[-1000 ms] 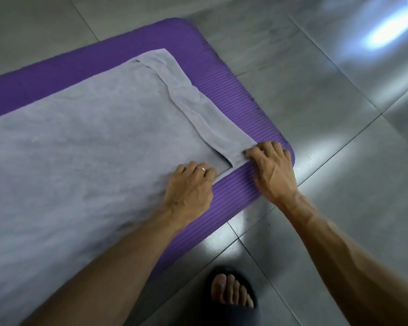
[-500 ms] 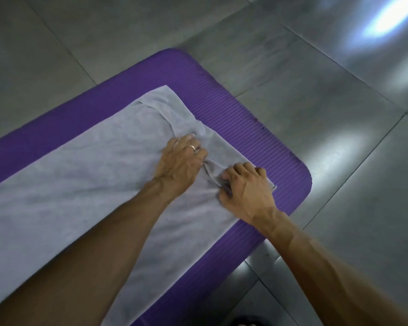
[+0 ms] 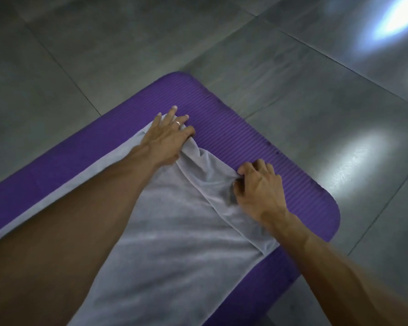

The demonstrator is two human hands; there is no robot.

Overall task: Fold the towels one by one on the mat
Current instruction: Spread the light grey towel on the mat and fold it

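One grey towel point(image 3: 174, 231) lies spread on one purple ribbed mat point(image 3: 257, 147), reaching from the mat's far corner region down and out of view at the bottom edge; its right end carries a turned-over flap that runs from the far corner toward the near side and is bunched into loose ridges. Two hands are on it. The left hand point(image 3: 167, 140), with a ring on one finger, lies at the towel's far corner with its fingers fairly straight and spread, their tips reaching onto the bare mat, while the thumb side gathers a ridge of the flap; whether it truly pinches the cloth I cannot tell. The right hand point(image 3: 259, 187) has its fingers curled and pinches the flap's outer edge, just beside the bare purple strip. Half a second ago both hands sat close together near the middle of the flap; now they are well apart, the left moved up to the far corner and the right out to the flap's edge, and a second ago they rested at the near corner by the mat's edge, with a sandalled foot showing below. The mat lies on a floor point(image 3: 104, 43) of large grey glossy tiles with thin dark joints, and two bright patches of light point(image 3: 360, 147) are reflected on the tiles to the right.
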